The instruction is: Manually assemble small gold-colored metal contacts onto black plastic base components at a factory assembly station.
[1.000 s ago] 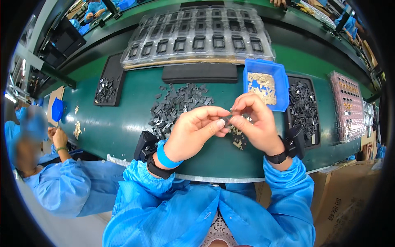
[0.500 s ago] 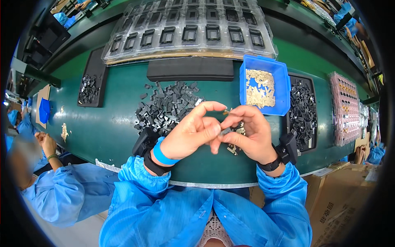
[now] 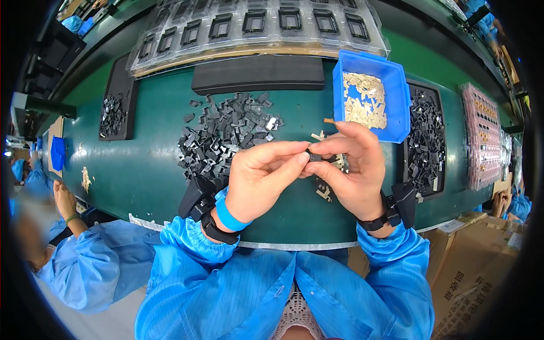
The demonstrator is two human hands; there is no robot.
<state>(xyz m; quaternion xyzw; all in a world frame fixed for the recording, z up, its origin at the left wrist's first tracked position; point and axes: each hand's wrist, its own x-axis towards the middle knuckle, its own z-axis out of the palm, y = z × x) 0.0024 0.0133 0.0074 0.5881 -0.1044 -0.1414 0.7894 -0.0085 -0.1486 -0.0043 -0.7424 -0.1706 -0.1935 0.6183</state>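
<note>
My left hand (image 3: 258,178) and my right hand (image 3: 360,173) meet over the bench, thumbs and forefingers pinched together. Between the fingertips is a small black plastic part (image 3: 314,157), mostly covered by them. A thin brown sliver (image 3: 328,120) sticks out by a raised finger of my right hand; how it is held does not show. Just left of my hands spreads a loose heap of small black plastic pieces (image 3: 224,133). Several small cream pieces (image 3: 324,191) lie under and beside my right hand, partly hidden by it.
A blue bin (image 3: 401,105) holds cream pieces. Black trays with black parts stand at right (image 3: 440,156) and left (image 3: 129,107). Behind lie a black foam block (image 3: 258,76) and clear trays of black frames (image 3: 198,56). A co-worker's hand (image 3: 65,201) is at left; a cardboard box (image 3: 476,272), lower right.
Both hands have drawn together at the fingertips around the small black part, which shows darker now. The view has shifted slightly, so the bench items sit higher in the picture.
</note>
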